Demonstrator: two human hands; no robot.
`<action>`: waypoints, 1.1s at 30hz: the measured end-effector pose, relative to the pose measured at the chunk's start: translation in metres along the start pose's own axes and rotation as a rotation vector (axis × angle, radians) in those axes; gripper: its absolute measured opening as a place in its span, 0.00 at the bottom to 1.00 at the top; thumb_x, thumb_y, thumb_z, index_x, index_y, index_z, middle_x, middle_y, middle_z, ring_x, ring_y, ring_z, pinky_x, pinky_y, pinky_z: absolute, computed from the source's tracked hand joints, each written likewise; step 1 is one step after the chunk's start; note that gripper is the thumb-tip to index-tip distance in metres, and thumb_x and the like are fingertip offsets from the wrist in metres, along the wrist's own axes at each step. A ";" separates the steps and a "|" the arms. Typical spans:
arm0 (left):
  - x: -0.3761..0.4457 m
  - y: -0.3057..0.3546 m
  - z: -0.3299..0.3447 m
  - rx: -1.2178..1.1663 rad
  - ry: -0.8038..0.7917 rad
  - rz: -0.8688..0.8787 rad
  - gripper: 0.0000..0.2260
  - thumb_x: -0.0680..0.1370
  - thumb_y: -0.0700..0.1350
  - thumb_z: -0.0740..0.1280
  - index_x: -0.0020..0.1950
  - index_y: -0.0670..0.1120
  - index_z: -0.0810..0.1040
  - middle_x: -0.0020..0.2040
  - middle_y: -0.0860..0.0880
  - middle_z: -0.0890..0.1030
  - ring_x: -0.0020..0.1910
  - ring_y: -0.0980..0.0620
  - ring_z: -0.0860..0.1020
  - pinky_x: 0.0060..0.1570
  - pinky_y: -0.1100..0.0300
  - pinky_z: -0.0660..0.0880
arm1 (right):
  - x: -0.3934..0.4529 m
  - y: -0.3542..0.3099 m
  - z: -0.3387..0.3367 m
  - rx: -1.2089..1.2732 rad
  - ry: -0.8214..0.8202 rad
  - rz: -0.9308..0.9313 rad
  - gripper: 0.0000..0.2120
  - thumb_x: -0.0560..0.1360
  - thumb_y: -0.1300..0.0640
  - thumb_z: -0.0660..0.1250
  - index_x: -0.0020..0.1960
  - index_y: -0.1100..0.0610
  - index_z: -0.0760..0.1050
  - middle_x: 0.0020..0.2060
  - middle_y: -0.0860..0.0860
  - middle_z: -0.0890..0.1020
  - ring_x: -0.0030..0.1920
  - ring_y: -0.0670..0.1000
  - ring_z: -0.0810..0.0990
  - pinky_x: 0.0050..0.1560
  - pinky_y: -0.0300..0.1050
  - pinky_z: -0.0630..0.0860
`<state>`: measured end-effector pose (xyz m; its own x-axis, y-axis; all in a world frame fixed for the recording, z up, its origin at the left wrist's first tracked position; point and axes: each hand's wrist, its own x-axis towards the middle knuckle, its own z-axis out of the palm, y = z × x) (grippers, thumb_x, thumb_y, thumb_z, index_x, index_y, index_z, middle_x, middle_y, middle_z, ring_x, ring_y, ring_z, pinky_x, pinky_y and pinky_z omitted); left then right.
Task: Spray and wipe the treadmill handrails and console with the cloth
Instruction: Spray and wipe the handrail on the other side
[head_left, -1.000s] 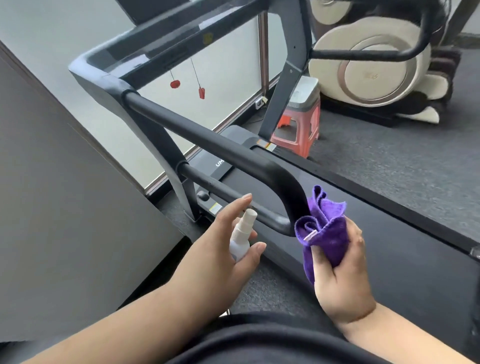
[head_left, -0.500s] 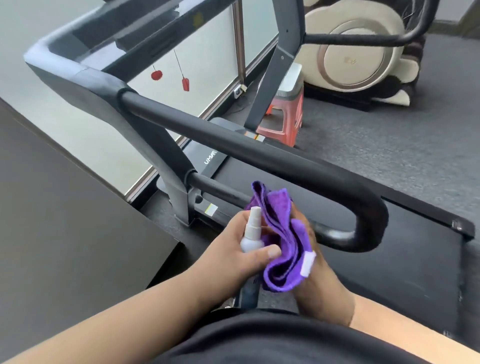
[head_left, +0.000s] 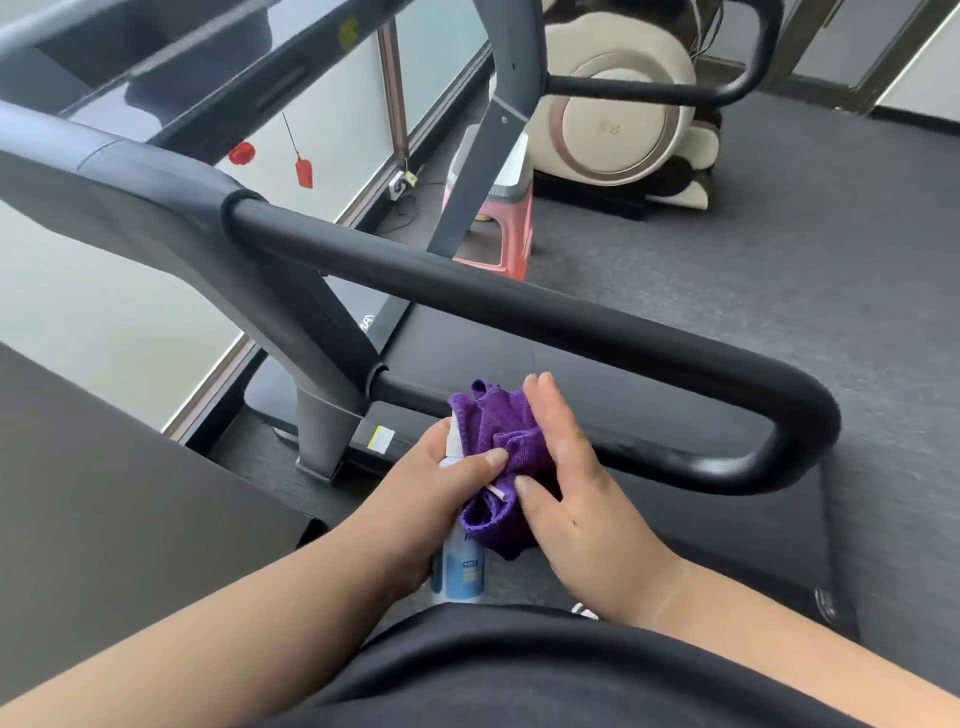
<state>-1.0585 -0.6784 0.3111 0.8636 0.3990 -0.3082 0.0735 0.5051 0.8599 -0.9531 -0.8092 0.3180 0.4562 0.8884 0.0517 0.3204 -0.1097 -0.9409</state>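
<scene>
My left hand (head_left: 431, 483) grips a white spray bottle (head_left: 460, 569) with a blue label, and its thumb presses on the purple cloth (head_left: 498, 441). My right hand (head_left: 582, 499) holds the bunched cloth against the bottle: the thumb pins it to the palm while the fingers point straight up behind it. Both hands sit low, in front of the lower bar of the black looped handrail (head_left: 519, 301). The dark console (head_left: 182, 67) is at the upper left, partly cut off by the frame.
The treadmill belt (head_left: 675, 519) lies under the rail. A pink stool (head_left: 511, 234) and a cream machine (head_left: 613, 119) stand beyond on grey carpet. Red tags (head_left: 304, 171) hang by the window. A dark panel (head_left: 104, 493) fills the left.
My right hand left the handrail's end and brought the cloth to the bottle; its fingers have straightened. My left thumb now rests on the cloth. The view has moved closer to the rail.
</scene>
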 end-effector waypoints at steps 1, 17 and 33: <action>0.000 0.001 -0.002 -0.008 -0.005 0.007 0.12 0.74 0.41 0.69 0.58 0.43 0.79 0.49 0.41 0.83 0.47 0.45 0.81 0.47 0.53 0.79 | 0.001 0.000 0.000 0.118 0.065 0.059 0.40 0.76 0.52 0.66 0.74 0.27 0.44 0.76 0.35 0.60 0.75 0.39 0.61 0.74 0.41 0.61; 0.019 0.003 -0.028 0.252 0.143 -0.001 0.18 0.71 0.59 0.72 0.58 0.54 0.79 0.54 0.47 0.85 0.54 0.46 0.83 0.56 0.44 0.78 | 0.020 0.009 -0.031 -0.242 0.346 0.311 0.08 0.76 0.44 0.68 0.53 0.37 0.71 0.45 0.39 0.83 0.48 0.39 0.80 0.50 0.38 0.73; 0.072 -0.015 -0.002 0.886 0.455 -0.059 0.11 0.75 0.59 0.68 0.47 0.54 0.71 0.39 0.54 0.80 0.38 0.57 0.78 0.34 0.58 0.71 | 0.064 0.030 -0.056 -1.199 0.006 0.057 0.29 0.74 0.36 0.66 0.71 0.46 0.68 0.64 0.47 0.78 0.62 0.53 0.78 0.58 0.50 0.76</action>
<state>-0.9982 -0.6558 0.2751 0.5868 0.7409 -0.3268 0.6157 -0.1461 0.7743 -0.8673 -0.7807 0.3119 0.4973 0.8672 0.0245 0.8674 -0.4966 -0.0311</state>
